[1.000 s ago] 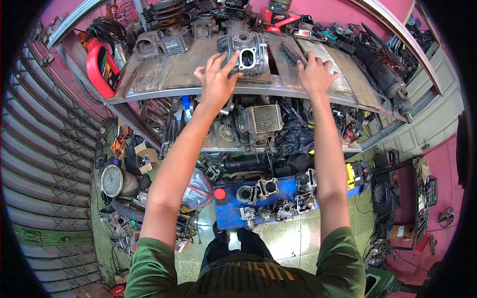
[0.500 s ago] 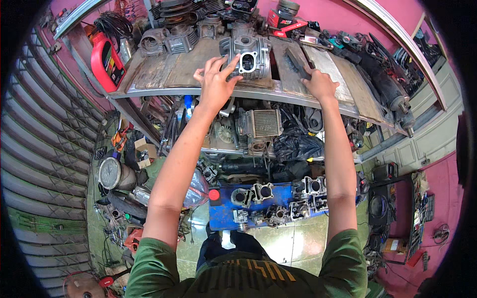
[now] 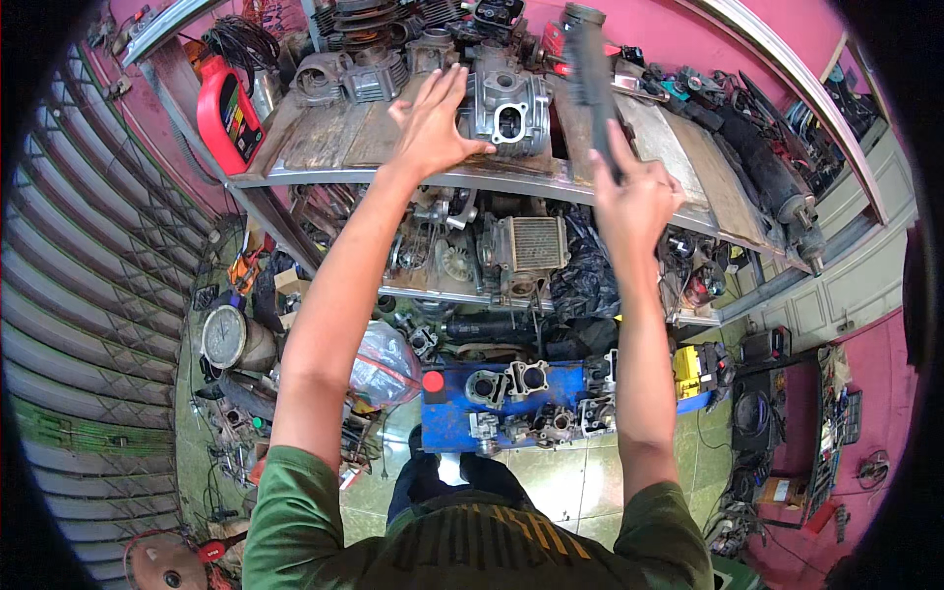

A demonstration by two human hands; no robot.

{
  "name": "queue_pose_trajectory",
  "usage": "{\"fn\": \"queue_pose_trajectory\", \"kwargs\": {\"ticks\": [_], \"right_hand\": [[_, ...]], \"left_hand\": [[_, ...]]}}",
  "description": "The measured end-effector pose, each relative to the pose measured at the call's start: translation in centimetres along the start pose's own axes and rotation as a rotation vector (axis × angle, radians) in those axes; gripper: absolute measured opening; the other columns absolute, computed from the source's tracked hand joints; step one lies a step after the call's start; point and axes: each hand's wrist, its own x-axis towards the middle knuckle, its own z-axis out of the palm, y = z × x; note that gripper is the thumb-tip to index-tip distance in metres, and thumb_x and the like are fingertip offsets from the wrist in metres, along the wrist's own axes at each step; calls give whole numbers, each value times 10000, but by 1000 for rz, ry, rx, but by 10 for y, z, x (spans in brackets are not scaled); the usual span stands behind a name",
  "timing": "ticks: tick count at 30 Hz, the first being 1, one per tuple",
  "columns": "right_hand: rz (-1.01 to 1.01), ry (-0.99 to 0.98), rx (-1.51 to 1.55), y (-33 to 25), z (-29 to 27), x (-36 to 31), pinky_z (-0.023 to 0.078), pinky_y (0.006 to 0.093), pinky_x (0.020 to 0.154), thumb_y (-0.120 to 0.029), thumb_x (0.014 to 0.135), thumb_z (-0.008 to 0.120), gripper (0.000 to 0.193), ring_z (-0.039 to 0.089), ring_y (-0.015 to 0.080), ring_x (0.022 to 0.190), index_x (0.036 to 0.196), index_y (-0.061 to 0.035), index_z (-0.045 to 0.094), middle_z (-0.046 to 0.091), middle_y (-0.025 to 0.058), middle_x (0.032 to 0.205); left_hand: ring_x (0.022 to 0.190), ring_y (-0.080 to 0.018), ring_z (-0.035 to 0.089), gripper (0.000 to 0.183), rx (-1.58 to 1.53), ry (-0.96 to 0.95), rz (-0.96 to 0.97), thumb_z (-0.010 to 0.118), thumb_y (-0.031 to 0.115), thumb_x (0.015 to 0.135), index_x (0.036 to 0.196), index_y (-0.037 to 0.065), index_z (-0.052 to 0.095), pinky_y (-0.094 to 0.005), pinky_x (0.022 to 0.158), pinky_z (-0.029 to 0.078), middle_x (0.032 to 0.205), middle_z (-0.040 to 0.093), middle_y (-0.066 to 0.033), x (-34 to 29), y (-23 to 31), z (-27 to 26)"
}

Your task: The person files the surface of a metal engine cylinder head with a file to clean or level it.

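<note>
"One dark brush [image 3: 592, 98] is seen in the head view; how is it held?"

"By its handle, gripped in the right hand [image 3: 634, 202] and raised over the worktop [image 3: 324, 138]. The left hand's [image 3: 430, 133] fingers are spread open beside the engine part [image 3: 495, 98], set near the front edge; whether it is touched by the thumb cannot be told."

"How would both be handled?"

"The metal is judged heavy, stiff, perhaps slippery, best held by its solid sides; the brush, light."

"Any containers?"

"A red bottle [image 3: 228, 118] is stood at left, its contents hidden."
</note>
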Motion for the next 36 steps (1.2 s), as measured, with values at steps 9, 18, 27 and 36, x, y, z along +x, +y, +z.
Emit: {"fn": "queue_pose_trajectory", "kwargs": {"ticks": [9,18,27,36], "right_hand": [[-255,-75,-177,-68,37,-31,212,680,1106,-274,827,776,489,670,248,861,1307,-222,698,757,51,852],[-183,-173,-157,-81,32,-66,240,642,1107,-241,832,771,472,689,207,836,1292,-161,706,734,57,788],[-147,17,-131,-79,41,-35,272,600,1091,-228,848,772,395,709,181,855,1237,-172,728,761,47,847],[-188,-8,76,-81,32,-85,311,588,1046,-211,826,783,435,669,191,753,1246,-125,713,679,32,659]], "left_hand": [[1545,-254,277,1219,-80,-109,10,932,563,573,1571,109,398,-669,1115,232,1642,368,-75,12,-1,8],[1535,-260,292,1202,-84,-111,9,940,519,574,1572,120,402,-660,1097,235,1601,416,-67,12,-8,6],[1534,-247,305,1270,-187,-49,-1,941,569,539,1599,167,369,-605,1104,234,1612,424,-84,7,-5,13],[1516,-242,337,1250,-180,-16,23,934,591,524,1580,174,410,-638,1100,238,1615,417,-83,10,-14,21]]}}
